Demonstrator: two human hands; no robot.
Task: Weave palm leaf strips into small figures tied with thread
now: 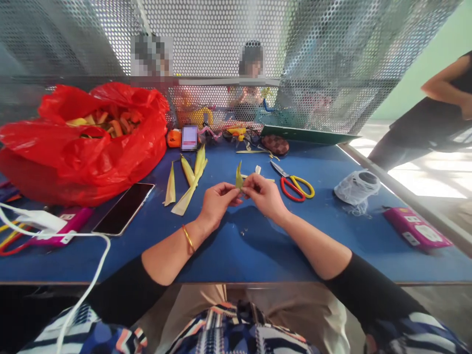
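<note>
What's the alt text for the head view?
The left hand and right hand pinch a yellow-green leaf strip over a blue table. Loose strips lie beyond the left hand, scissors beside the right, a red bag and phone far left.

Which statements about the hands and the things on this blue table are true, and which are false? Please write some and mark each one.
1. The left hand and the right hand pinch one yellow-green leaf strip between them. True.
2. The scissors lie left of both hands. False: the scissors lie on the table, right of the right hand.
3. A gold bangle sits on the left wrist. True.
4. The red bag stands at the table's right edge. False: the red bag stands at the left, open.
5. A dark phone lies flat beside the red bag. True.
</note>
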